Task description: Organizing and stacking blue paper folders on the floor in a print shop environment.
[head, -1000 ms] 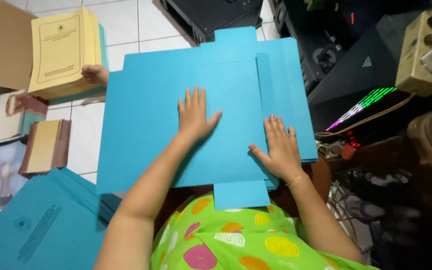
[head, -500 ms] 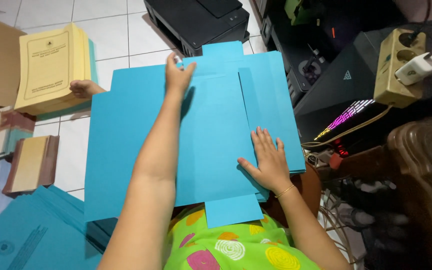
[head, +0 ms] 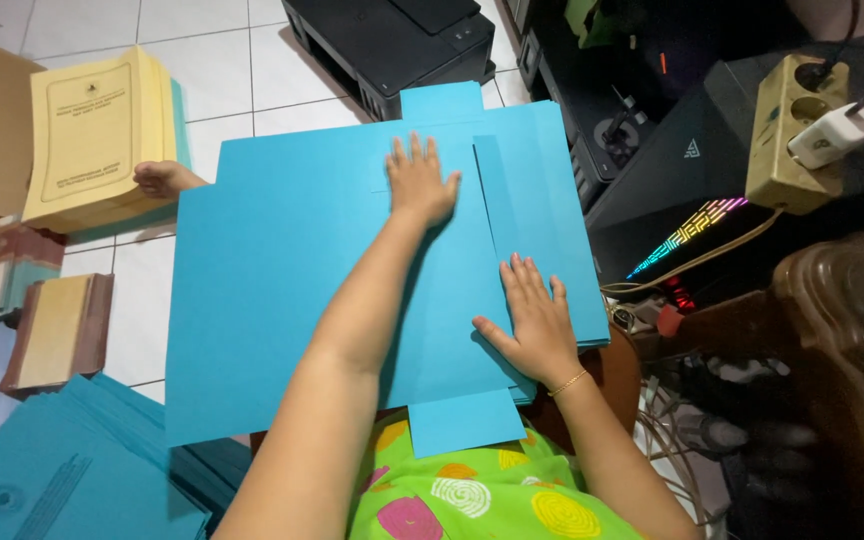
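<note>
Head view looks down on one large blue card sheet [head: 282, 290], cut with tabs at top and bottom, spread over the person's lap above a green patterned garment [head: 472, 500]. Two hands press on it, both flat with fingers spread, grasping nothing. One left hand [head: 420, 182] lies palm down near the sheet's upper middle, arm stretched forward across it. One right hand [head: 535, 322] lies palm down at the lower right, next to a folded flap, with one thin bracelet [head: 569, 382] at the wrist.

More blue sheets show under the right edge, stacked, their number unclear. One bare foot [head: 162, 178] peeks out past the sheet's upper left corner, touching one stack of yellow booklets [head: 92, 135] on the white tile floor [head: 212, 60]. Left of that, two worn books [head: 52, 330] lie on the floor, well apart from the hands. One pile of blue printed folders [head: 62, 470] fills the lower left corner.

One black printer [head: 392, 40] stands just beyond the sheet's top tab. At the right, one beige power strip [head: 792, 135] carries one white plug [head: 832, 132] and rests on a black case [head: 692, 160]. One strip of coloured lights [head: 687, 232] glows below it, near a tangle of cables [head: 672, 440].
</note>
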